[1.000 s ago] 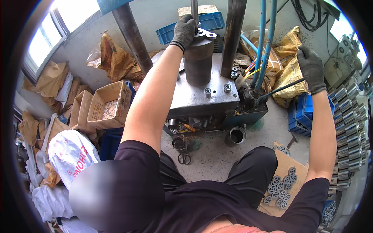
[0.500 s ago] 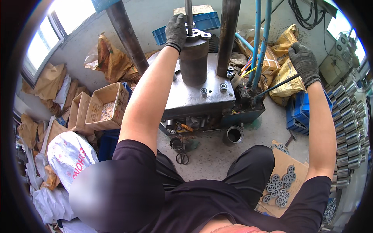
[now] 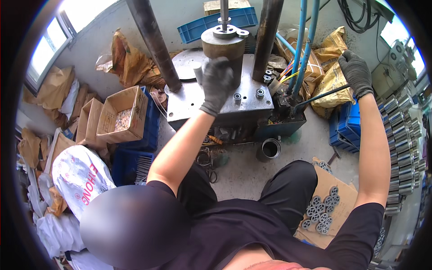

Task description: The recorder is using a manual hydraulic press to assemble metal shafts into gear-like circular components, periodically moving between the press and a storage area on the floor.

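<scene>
My left hand (image 3: 217,83), in a dark work glove, is smeared by motion in front of a large steel cylinder (image 3: 223,48) on the press table (image 3: 189,109). Close beside it a small pale metal pin (image 3: 198,71) shows; whether the fingers touch it I cannot tell. On top of the cylinder lies a flat metal wheel-like part (image 3: 224,31) with an eyelet at its side, under the vertical press rod (image 3: 224,11). To the right, my gloved right hand (image 3: 355,72) is closed around the end of a long dark lever (image 3: 321,96).
Two small bearings (image 3: 259,93) stand near the table's front right. Thick steel columns (image 3: 155,45) and blue hoses (image 3: 300,49) rise around it. A metal tube (image 3: 271,150) stands on the floor. Wheel-shaped parts (image 3: 320,208) lie on cardboard at right; cartons (image 3: 120,119) stand left.
My left hand has come off the top of the cylinder and moved down toward me, beside the small pin. My right hand stays on the lever. The view has shifted slightly.
</scene>
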Demonstrator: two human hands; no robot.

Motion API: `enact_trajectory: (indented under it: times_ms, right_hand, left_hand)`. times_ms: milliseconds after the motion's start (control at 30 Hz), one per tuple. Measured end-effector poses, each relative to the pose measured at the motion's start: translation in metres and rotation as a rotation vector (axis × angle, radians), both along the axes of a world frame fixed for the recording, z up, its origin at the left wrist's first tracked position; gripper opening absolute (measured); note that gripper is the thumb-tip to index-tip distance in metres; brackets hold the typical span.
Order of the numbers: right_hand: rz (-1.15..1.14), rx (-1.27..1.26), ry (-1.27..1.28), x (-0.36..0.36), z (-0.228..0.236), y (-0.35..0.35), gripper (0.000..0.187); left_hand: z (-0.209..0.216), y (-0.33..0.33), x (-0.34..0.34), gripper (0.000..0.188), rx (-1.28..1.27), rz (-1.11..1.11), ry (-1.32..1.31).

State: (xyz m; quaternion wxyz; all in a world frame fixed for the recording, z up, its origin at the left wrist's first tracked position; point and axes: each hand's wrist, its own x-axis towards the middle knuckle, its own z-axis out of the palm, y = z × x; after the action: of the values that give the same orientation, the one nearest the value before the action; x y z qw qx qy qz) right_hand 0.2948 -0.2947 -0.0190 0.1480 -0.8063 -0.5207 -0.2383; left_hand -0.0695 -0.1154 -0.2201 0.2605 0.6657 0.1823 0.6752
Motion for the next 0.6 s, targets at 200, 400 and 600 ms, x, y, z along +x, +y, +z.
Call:
enact_trajectory:
  times_ms: [200, 400, 600]
  right_hand:
    - [-0.030, -0.004, 0.043, -0.006, 0.000, -0.007, 0.032]
    - [-0.034, 0.009, 0.006, -0.016, -0.011, -0.031, 0.031]
    - [0.197, 0.080, -0.031, -0.048, -0.036, -0.078, 0.022]
  left_hand:
    - [-0.061, -0.024, -0.011, 0.027, -0.147, 0.211, 0.797]
    - [-0.074, -0.012, -0.006, 0.026, -0.017, 0.205, 1.009]
    - [-0.079, -0.013, -0.008, 0.023, 0.085, 0.229, 1.016]
